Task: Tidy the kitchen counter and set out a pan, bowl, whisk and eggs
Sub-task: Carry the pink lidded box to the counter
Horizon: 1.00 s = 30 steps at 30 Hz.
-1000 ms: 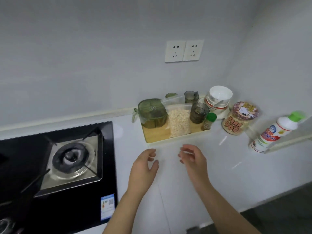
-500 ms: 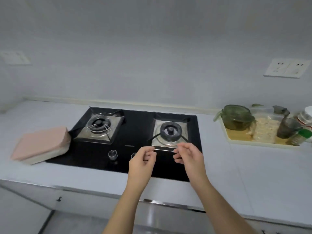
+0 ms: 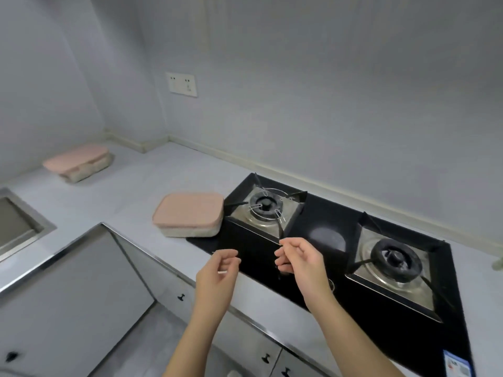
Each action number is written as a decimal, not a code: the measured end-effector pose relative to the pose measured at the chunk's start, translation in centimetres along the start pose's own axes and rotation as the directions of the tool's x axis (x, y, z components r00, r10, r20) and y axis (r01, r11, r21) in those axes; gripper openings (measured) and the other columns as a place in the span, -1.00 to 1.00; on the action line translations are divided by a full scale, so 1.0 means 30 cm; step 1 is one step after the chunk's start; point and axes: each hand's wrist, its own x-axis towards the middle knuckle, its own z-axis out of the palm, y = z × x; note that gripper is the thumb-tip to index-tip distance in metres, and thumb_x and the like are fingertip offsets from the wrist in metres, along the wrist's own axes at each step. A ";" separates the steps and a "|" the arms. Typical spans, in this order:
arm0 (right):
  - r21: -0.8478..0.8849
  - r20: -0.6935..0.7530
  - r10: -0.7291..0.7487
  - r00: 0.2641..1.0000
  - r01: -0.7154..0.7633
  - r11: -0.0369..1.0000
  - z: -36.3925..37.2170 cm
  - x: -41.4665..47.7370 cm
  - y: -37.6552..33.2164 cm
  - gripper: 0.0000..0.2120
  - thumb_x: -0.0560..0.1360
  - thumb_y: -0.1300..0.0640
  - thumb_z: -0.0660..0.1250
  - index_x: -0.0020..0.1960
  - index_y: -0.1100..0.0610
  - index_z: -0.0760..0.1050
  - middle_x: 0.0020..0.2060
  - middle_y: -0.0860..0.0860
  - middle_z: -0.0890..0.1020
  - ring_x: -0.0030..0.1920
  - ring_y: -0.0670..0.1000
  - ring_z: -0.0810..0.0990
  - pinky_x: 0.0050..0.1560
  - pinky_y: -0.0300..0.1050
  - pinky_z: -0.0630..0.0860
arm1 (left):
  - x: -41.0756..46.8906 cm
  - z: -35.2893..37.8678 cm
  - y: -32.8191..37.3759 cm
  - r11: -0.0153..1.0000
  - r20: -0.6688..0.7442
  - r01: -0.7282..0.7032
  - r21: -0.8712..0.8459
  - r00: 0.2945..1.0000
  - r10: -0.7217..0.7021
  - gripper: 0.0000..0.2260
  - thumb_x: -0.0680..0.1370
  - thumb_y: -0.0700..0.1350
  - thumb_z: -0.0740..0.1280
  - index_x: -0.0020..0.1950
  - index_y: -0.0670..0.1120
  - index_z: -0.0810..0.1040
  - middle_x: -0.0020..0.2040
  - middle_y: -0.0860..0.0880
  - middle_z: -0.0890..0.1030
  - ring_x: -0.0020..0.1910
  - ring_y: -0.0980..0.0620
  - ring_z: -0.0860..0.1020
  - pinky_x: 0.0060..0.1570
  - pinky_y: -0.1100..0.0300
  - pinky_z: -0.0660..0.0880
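Observation:
My left hand [image 3: 217, 278] and my right hand [image 3: 302, 263] hover side by side over the front edge of the black gas hob [image 3: 321, 235], fingers loosely curled, holding nothing. A pink-lidded box [image 3: 189, 217] sits on the white counter [image 3: 141, 191] just left of the hob. A second pink-lidded box [image 3: 79, 161] rests in the far left corner. No pan, bowl, whisk or eggs are in view.
The hob has a left burner [image 3: 265, 206] and a right burner [image 3: 396, 261]. A sink [image 3: 16, 227] is set in at the far left edge. The counter bends around a corner, with cabinet doors [image 3: 81, 295] below. A wall socket [image 3: 181, 84] sits above.
The view has swung left, from the tray of jars and bowls at the right to the hob, the pink boxes and the sink. Both hands stay together in front of me, empty.

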 end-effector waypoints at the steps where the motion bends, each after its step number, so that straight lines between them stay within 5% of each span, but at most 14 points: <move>1: -0.012 0.024 0.023 0.999 -0.023 1.000 0.062 0.056 0.017 -0.88 0.57 0.23 0.27 -0.01 0.13 0.59 -0.21 0.08 0.67 -0.21 -0.02 0.64 -0.14 -0.15 0.61 | 0.062 -0.038 -0.032 1.000 -0.027 0.012 0.012 1.000 -0.012 -0.85 0.54 -0.21 0.34 -0.02 0.05 0.58 -0.13 0.04 0.65 -0.14 0.23 0.57 -0.20 0.44 0.46; 7: -0.097 0.133 0.200 0.971 -0.188 0.977 0.383 0.335 0.088 -0.87 0.56 0.19 0.27 0.07 0.07 0.53 -0.02 0.00 0.63 0.02 -0.04 0.60 0.05 -0.09 0.58 | 0.374 -0.231 -0.130 0.988 -0.094 0.087 0.129 0.993 -0.075 -0.89 0.55 -0.18 0.32 -0.01 0.01 0.59 -0.10 0.09 0.64 -0.11 0.31 0.55 -0.24 0.44 0.44; 12: -0.208 0.138 0.294 0.946 -0.263 0.942 0.584 0.527 0.120 -0.63 0.55 0.14 0.27 0.34 0.11 0.39 0.20 -0.02 0.52 0.22 -0.01 0.50 0.30 0.03 0.44 | 0.592 -0.370 -0.199 0.975 -0.169 0.137 0.172 0.980 -0.108 -0.83 0.56 -0.19 0.27 0.08 0.01 0.57 0.06 0.12 0.57 0.08 0.19 0.51 -0.07 0.40 0.39; 15: -0.198 0.133 0.345 0.929 -0.316 0.928 0.654 0.581 0.121 -0.82 0.54 0.21 0.22 0.11 0.04 0.46 0.05 -0.08 0.58 0.06 -0.08 0.54 0.08 -0.09 0.48 | 0.680 -0.417 -0.246 0.949 -0.174 0.221 0.224 0.967 -0.184 -0.74 0.56 -0.17 0.27 0.25 -0.03 0.50 0.20 0.06 0.44 0.20 0.07 0.44 0.15 0.21 0.39; 19: -0.227 0.051 0.359 0.932 -0.339 0.913 0.718 0.655 0.172 -0.80 0.43 0.24 0.20 -0.01 0.12 0.54 -0.09 0.03 0.66 -0.03 0.08 0.62 -0.13 -0.10 0.49 | 0.843 -0.456 -0.285 0.920 -0.121 0.334 0.204 0.941 -0.315 -0.76 0.57 -0.22 0.22 0.22 -0.08 0.48 0.16 -0.03 0.49 0.17 -0.08 0.44 0.02 0.17 0.39; 24: -0.152 -0.131 0.372 0.919 -0.389 0.908 0.831 0.687 0.190 -0.83 0.42 0.29 0.21 -0.16 0.16 0.57 -0.17 0.14 0.67 -0.12 0.14 0.62 -0.05 0.08 0.55 | 1.042 -0.516 -0.354 0.886 -0.020 0.406 0.224 0.911 -0.412 -0.95 0.55 -0.25 0.16 -0.08 -0.12 0.37 -0.09 -0.05 0.47 0.02 -0.16 0.46 0.06 -0.02 0.40; 27: -0.066 -0.188 0.408 0.893 -0.426 0.902 0.954 0.673 0.190 -0.82 0.43 0.32 0.23 -0.14 0.16 0.60 -0.22 0.13 0.68 -0.17 0.16 0.62 -0.04 0.08 0.57 | 1.174 -0.604 -0.377 0.881 0.023 0.380 0.283 0.915 -0.402 -0.75 0.53 -0.27 0.13 0.12 -0.37 0.45 0.01 -0.33 0.52 0.14 -0.32 0.47 0.14 -0.13 0.40; 30: -0.017 -0.204 0.412 0.888 -0.424 0.905 1.100 0.663 0.180 -0.78 0.49 0.29 0.26 -0.11 0.05 0.62 -0.18 0.04 0.70 -0.11 0.08 0.66 0.01 0.03 0.57 | 1.314 -0.701 -0.402 0.880 0.058 0.361 0.308 0.916 -0.396 -0.70 0.52 -0.25 0.13 0.19 -0.33 0.45 0.07 -0.31 0.53 0.09 -0.30 0.49 0.03 -0.11 0.43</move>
